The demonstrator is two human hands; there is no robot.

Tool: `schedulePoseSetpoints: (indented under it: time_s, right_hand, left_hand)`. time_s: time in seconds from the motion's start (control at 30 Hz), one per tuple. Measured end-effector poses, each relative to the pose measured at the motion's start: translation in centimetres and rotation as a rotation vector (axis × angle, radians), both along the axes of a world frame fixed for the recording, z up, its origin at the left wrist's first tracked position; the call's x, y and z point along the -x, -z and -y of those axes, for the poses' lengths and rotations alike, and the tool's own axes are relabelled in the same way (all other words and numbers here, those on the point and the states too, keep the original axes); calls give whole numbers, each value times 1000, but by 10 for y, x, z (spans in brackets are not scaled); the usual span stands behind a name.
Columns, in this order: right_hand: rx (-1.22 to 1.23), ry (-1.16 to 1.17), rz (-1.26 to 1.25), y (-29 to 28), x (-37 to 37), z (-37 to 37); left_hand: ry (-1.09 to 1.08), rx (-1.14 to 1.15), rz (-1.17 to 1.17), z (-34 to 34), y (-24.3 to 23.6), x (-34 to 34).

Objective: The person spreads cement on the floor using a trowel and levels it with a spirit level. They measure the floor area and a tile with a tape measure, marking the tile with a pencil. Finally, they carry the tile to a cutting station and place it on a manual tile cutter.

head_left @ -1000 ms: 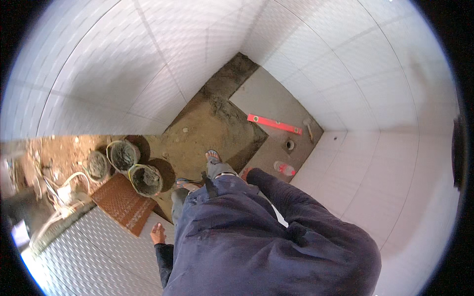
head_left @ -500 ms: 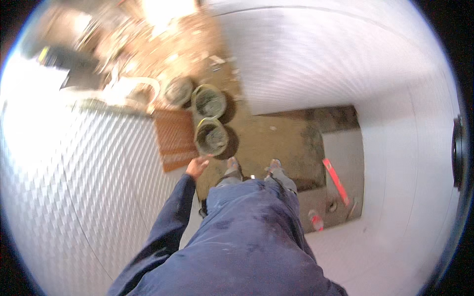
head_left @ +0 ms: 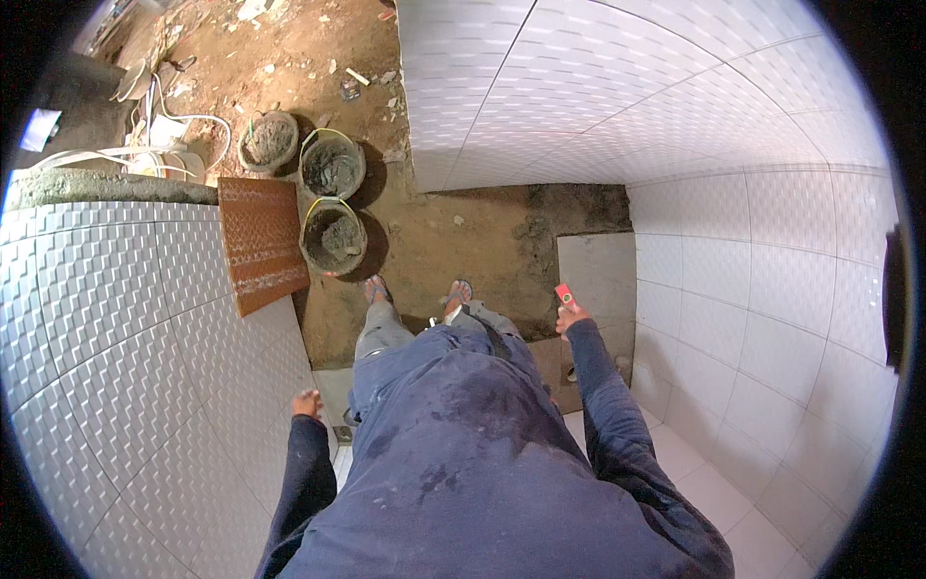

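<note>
3 tiled walls enclose the spot: a low left wall [head_left: 125,328], a far wall [head_left: 569,87] and a right wall [head_left: 733,241]. Between them spreads brown bare floor [head_left: 453,236], with a grey tile [head_left: 598,259] laid near the right wall. A brown board [head_left: 258,246] sits at the left wall's end, just beside 3 buckets of grey mix: the near bucket [head_left: 333,237], the middle bucket [head_left: 332,168] and the far bucket [head_left: 268,142]. The red level [head_left: 565,294] is at the grey tile's near left corner, only 1 end showing. The person's 2 sandalled feet [head_left: 460,289] stand on bare floor. The right hand [head_left: 573,319] is bent over the level; whether it grips it, I cannot tell. The left hand [head_left: 307,405] is free, fingers loosely curled, near the left wall.
</note>
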State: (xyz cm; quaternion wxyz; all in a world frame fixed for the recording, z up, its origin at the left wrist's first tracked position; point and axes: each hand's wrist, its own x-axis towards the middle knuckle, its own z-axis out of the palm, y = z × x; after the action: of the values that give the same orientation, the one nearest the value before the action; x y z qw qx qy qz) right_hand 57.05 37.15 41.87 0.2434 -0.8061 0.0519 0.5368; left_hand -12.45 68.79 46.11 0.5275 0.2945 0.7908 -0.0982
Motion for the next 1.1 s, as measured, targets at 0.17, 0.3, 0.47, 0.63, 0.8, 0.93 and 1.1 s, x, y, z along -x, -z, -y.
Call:
schedulePoseSetpoints:
  time_s: [0.17, 0.3, 0.47, 0.63, 0.8, 0.93, 1.1]
  right_hand:
    - [-339, 507, -831, 20, 3, -30]
    - [37, -1059, 356, -34, 46, -45]
    - [161, -1032, 157, -34, -4, -37]
    - [305, -529, 53, -57, -76, -69]
    - [296, -587, 117, -81, -114, -93]
    - [198, -782, 71, -66, -65, -128]
    - [46, -1299, 219, -65, 10, -140]
  left_hand:
    - [431, -318, 70, 85, 17, 45]
    - [113, -198, 100, 131, -22, -30]
    - [-522, 222, 434, 222, 29, -134]
    - [-626, -435, 542, 285, 108, -225]
    - [-297, -258, 647, 221, 33, -233]
    - [-681, -384, 811, 221, 23, -223]
    - [-798, -4, 887, 157, -52, -216]
